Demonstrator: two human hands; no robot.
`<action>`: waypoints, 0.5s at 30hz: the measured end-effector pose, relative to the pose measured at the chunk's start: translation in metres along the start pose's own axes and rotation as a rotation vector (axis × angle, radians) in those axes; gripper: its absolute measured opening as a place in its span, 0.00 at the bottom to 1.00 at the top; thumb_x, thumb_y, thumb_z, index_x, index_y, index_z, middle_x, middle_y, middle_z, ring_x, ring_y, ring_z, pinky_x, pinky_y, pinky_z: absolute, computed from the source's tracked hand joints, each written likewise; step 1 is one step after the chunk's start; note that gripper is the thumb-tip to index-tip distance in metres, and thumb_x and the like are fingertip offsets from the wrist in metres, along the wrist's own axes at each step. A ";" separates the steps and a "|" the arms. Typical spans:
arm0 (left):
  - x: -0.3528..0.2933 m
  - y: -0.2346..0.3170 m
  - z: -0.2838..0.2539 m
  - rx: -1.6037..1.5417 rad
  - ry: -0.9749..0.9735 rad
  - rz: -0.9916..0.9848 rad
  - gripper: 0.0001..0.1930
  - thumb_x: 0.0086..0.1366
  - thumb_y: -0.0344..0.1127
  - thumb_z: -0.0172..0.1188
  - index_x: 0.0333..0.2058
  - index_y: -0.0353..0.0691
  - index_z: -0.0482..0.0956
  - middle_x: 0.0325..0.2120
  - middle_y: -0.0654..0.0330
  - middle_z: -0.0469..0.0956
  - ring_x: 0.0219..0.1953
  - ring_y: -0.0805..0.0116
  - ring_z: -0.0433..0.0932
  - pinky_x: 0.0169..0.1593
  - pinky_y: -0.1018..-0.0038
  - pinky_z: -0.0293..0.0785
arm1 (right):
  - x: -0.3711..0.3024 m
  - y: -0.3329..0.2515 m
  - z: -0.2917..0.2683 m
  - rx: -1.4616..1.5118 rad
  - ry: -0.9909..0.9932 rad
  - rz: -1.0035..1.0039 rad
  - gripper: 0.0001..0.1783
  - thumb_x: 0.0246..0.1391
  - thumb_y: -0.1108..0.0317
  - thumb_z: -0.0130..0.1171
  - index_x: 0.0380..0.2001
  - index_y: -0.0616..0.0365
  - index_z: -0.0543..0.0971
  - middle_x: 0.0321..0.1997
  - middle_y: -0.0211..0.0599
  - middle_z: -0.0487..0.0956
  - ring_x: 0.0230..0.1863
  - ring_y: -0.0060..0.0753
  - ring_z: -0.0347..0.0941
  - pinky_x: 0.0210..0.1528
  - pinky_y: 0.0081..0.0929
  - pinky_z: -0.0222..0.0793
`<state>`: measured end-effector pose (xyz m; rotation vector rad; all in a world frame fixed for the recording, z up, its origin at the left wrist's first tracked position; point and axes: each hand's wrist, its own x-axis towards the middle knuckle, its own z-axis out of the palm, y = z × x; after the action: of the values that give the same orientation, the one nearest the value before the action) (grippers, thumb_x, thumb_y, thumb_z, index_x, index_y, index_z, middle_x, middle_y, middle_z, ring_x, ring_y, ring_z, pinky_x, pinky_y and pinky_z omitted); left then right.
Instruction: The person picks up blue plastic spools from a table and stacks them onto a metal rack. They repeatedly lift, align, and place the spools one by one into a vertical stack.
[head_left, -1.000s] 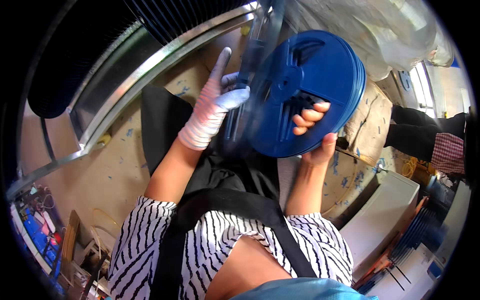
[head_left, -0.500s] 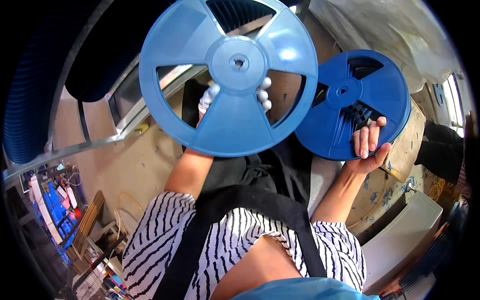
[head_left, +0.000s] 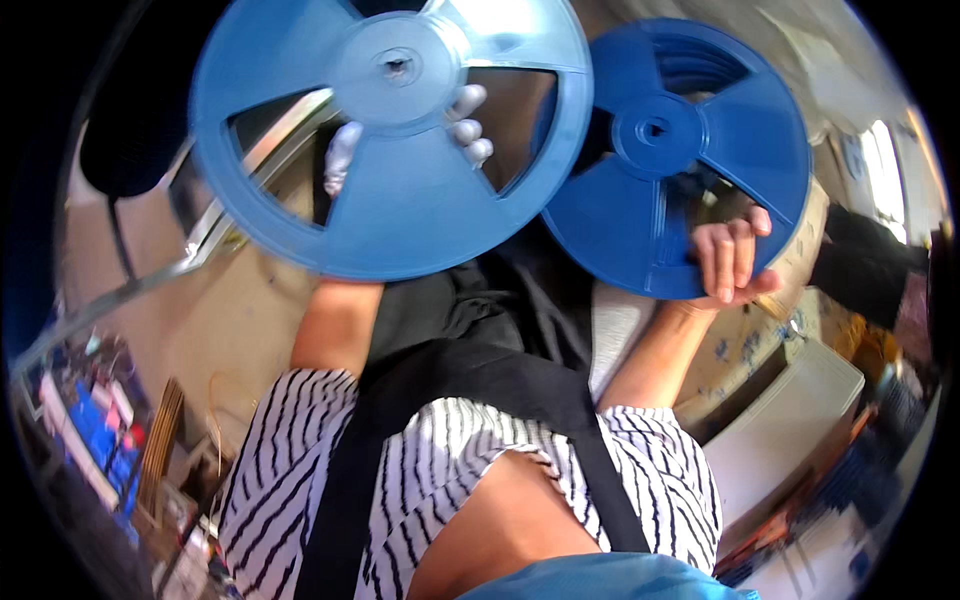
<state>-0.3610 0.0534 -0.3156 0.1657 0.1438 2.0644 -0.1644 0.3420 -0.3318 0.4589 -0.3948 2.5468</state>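
Observation:
A lighter blue plastic reel (head_left: pixel 430 195) with a round hub and wide cut-out windows fills the upper middle, tilted toward me. My left hand (head_left: pixel 467 125) is behind it, holding it from underneath; its white-covered fingers show through two windows, and the palm is hidden. To its right is a darker blue reel (head_left: pixel 615 225) of the same shape, partly overlapped by the lighter one. My bare right hand (head_left: pixel 735 260) grips its near right rim, with fingers curled in through a window and the thumb outside. Several layered blue edges show through its far window.
A metal frame rail (head_left: pixel 200 245) runs along the left. A pale box-like cabinet (head_left: pixel 790 430) stands at the lower right. Translucent sheeting (head_left: pixel 800 50) hangs at the far right. Cluttered items, including wooden strips (head_left: pixel 165 440), are at lower left; blue scraps (head_left: pixel 740 350) lie on the floor.
The lighter reel has moved left and farther away with my left hand. The darker reel has shifted the same way, less far, my right hand still on its rim. The whole view has shifted slightly.

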 end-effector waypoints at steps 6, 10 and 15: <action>-0.005 -0.001 -0.003 0.197 -0.249 0.129 0.43 0.59 0.48 0.64 0.67 0.41 0.51 0.63 0.44 0.56 0.55 0.56 0.69 0.61 0.58 0.63 | -0.005 -0.013 -0.020 0.171 -0.185 -0.057 0.25 0.57 0.61 0.62 0.48 0.66 0.65 0.16 0.26 0.70 0.13 0.18 0.71 0.11 0.12 0.66; -0.009 0.009 0.004 0.223 -0.322 0.080 0.37 0.61 0.44 0.63 0.66 0.44 0.56 0.65 0.50 0.55 0.56 0.60 0.66 0.64 0.61 0.59 | -0.005 -0.015 -0.018 0.260 -0.172 -0.123 0.24 0.56 0.62 0.63 0.46 0.67 0.66 0.16 0.28 0.69 0.13 0.19 0.70 0.12 0.13 0.67; -0.003 0.017 -0.005 0.253 -0.337 0.062 0.39 0.58 0.43 0.66 0.65 0.43 0.58 0.65 0.52 0.57 0.58 0.62 0.67 0.66 0.65 0.59 | -0.006 -0.016 -0.013 0.311 -0.071 -0.221 0.20 0.54 0.69 0.61 0.43 0.72 0.67 0.14 0.30 0.70 0.13 0.21 0.70 0.12 0.13 0.66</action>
<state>-0.3753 0.0427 -0.3178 0.6757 0.1930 2.0417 -0.1541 0.3575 -0.3433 0.6694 0.0311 2.3858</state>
